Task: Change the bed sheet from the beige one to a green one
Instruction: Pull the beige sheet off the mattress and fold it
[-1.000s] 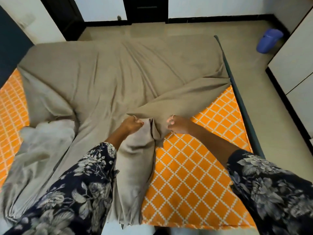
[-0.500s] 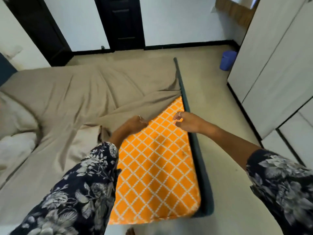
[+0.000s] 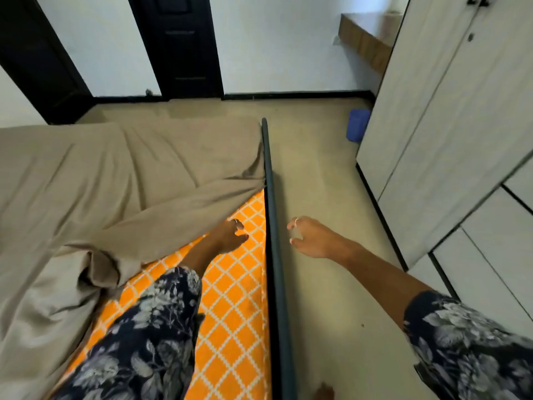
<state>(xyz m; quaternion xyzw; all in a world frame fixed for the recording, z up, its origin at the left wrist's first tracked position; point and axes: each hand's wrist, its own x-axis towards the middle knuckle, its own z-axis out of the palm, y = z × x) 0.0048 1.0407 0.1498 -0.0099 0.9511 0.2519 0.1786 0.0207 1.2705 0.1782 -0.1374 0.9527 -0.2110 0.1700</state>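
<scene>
Two hands: my left hand [image 3: 230, 236] and right hand [image 3: 310, 238], fingers loosely apart, holding nothing.
Beige sheet [image 3: 115, 183]: peeled off the bed's near right corner, orange mattress [image 3: 230, 298] bared.

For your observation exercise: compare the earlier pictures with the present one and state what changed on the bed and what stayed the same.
Both hands let go of the beige sheet. The left hand now hovers empty over the orange mattress; the right hand has swung out past the bed frame rail, over the floor. The sheet is unchanged, peeled back off the near corner and covering the far part.
</scene>
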